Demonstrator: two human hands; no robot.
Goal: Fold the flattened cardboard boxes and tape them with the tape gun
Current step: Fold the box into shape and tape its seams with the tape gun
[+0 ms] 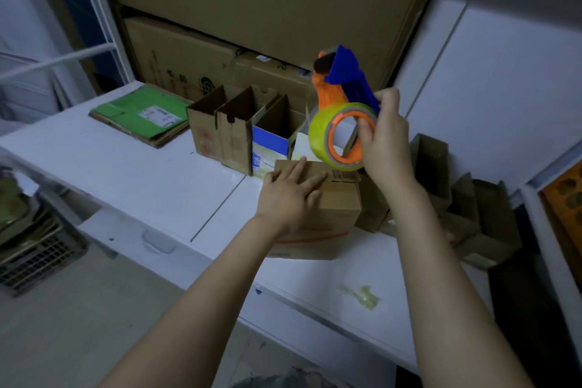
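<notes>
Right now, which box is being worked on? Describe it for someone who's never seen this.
On the white counter, before the row of open-topped boxes, sits a brown cardboard box. The left hand lies flat on it; the right hand holds the tape gun above. Unlike its neighbours, its top is closed.

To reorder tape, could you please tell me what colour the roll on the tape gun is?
The tape roll is yellow-green; head view.

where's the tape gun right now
In the head view the tape gun is held up in the right hand, right of centre, above the cardboard box the left hand rests on.
</notes>
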